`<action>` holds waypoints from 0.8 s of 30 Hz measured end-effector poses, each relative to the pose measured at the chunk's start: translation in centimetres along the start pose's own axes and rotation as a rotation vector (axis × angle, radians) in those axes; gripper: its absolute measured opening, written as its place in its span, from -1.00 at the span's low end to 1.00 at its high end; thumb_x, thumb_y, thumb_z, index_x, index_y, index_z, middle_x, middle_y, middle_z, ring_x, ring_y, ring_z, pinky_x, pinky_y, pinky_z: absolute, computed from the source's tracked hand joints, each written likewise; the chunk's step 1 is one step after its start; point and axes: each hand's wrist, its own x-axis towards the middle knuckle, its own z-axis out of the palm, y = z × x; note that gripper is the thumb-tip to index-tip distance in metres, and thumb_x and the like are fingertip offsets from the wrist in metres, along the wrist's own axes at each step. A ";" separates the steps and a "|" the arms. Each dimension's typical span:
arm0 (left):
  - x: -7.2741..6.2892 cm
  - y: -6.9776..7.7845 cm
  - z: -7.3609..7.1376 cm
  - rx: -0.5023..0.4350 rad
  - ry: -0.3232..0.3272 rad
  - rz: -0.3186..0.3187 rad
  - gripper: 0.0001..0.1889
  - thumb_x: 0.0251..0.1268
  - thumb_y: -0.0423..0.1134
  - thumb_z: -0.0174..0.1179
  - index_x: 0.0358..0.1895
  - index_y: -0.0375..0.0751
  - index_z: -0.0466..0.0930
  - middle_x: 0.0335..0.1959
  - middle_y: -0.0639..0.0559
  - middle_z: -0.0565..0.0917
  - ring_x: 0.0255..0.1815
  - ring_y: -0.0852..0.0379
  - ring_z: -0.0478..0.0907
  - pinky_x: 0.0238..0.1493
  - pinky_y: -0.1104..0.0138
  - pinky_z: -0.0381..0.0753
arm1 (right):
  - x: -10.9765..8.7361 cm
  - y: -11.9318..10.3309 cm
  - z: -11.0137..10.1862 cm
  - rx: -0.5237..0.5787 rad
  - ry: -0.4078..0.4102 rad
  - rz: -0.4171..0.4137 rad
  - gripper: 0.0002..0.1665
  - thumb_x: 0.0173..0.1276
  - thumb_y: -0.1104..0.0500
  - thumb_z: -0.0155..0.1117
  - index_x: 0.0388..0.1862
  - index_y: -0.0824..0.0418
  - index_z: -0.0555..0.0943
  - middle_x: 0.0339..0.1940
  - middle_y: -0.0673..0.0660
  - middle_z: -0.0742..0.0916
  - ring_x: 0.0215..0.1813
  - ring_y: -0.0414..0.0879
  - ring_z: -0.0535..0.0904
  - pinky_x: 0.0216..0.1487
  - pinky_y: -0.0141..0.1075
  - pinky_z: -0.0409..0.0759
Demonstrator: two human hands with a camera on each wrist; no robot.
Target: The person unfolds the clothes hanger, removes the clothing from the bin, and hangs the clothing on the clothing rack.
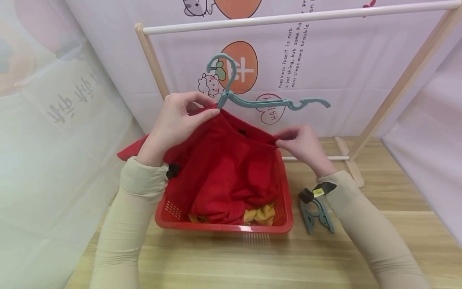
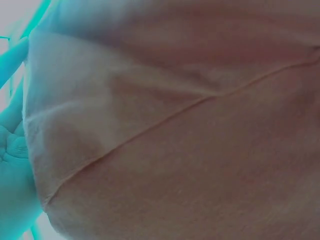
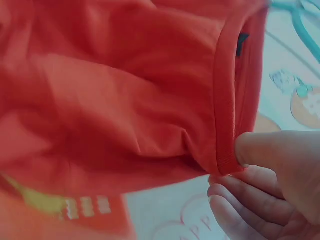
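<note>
A red shirt (image 1: pixel 220 168) hangs from both hands, its lower part bunched over a red basket (image 1: pixel 223 227). My left hand (image 1: pixel 180 118) pinches the collar's left end where a teal clothes hanger (image 1: pixel 260 102) enters the neck opening. The hanger's hook points up, and its right arm sticks out above the collar, outside the shirt; its left arm is hidden by cloth. At the other end of the collar, my right hand (image 3: pixel 270 185) pinches the ribbed neckband between thumb and fingers. Cloth fills most of the left wrist view, with my left hand (image 2: pixel 12 145) at its edge.
Behind the basket stands a garment rack with a white rail (image 1: pixel 252 22) and wooden legs. A folded teal hanger (image 1: pixel 315 214) lies on the wooden table (image 1: pixel 216 261), right of the basket. Yellow cloth (image 1: pixel 263 214) shows under the shirt. A printed curtain backs the scene.
</note>
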 end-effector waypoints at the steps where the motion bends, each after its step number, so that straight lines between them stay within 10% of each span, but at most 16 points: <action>1: 0.0 -0.1 0.0 0.002 -0.005 0.001 -0.77 0.33 -0.09 0.41 -0.04 -0.09 0.78 -0.22 0.12 0.74 -0.29 0.17 0.70 -0.08 0.30 0.66 | 0.1 0.2 -0.5 -0.002 0.006 0.020 -0.73 0.37 0.12 0.40 -0.03 0.21 0.78 -0.15 0.15 0.80 -0.11 0.01 0.71 -0.07 -0.18 0.68; 12: -1.1 -1.3 -0.5 0.018 -0.085 -0.011 -0.77 0.34 -0.13 0.40 -0.04 -0.11 0.74 -0.19 0.11 0.73 -0.26 0.16 0.70 -0.14 0.24 0.69 | 0.8 2.0 -5.6 0.005 0.066 0.089 -0.65 0.37 0.07 0.41 -0.04 0.32 0.74 -0.27 0.09 0.81 -0.27 -0.08 0.72 -0.24 -0.31 0.69; 24: -1.6 -2.5 -0.1 -0.015 -0.106 -0.016 -0.79 0.35 -0.19 0.40 -0.03 -0.17 0.74 -0.21 0.07 0.75 -0.26 0.14 0.71 -0.20 0.29 0.69 | -0.2 0.5 -10.1 -0.021 0.095 0.148 -0.53 0.33 -0.04 0.49 0.03 0.28 0.73 -0.33 -0.02 0.81 -0.32 -0.14 0.76 0.03 -0.15 0.50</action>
